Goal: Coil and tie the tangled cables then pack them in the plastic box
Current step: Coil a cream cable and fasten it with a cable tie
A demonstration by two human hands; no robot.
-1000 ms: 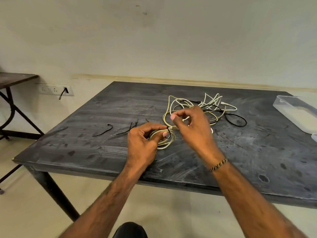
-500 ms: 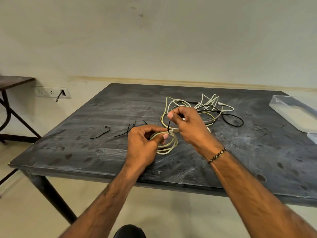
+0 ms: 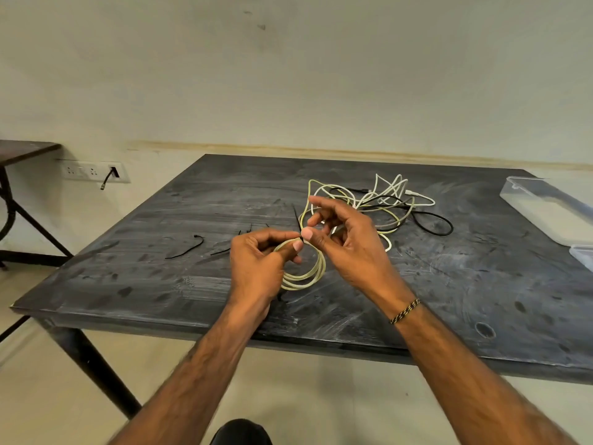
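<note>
My left hand (image 3: 260, 261) grips a small coil of cream cable (image 3: 309, 277) just above the dark table (image 3: 449, 300). A black zip tie (image 3: 296, 216) wraps the top of the coil, and its tail sticks up and to the left. My right hand (image 3: 346, 242) pinches the tie at the coil with thumb and a curled finger, while the index finger points out. Behind my hands lies the tangle of white and cream cables (image 3: 388, 197) with a black cable (image 3: 433, 224) looped through it. The clear plastic box (image 3: 545, 210) stands at the table's right edge.
Loose black zip ties (image 3: 189, 248) lie on the table left of my hands. A clear lid (image 3: 582, 255) sits in front of the box. A small side table (image 3: 25, 149) and a wall socket (image 3: 93, 171) are at the left.
My right hand has let go of the tie's tail, which it was pulling upward, and now holds the tie down at the coil. The coil has lifted slightly.
</note>
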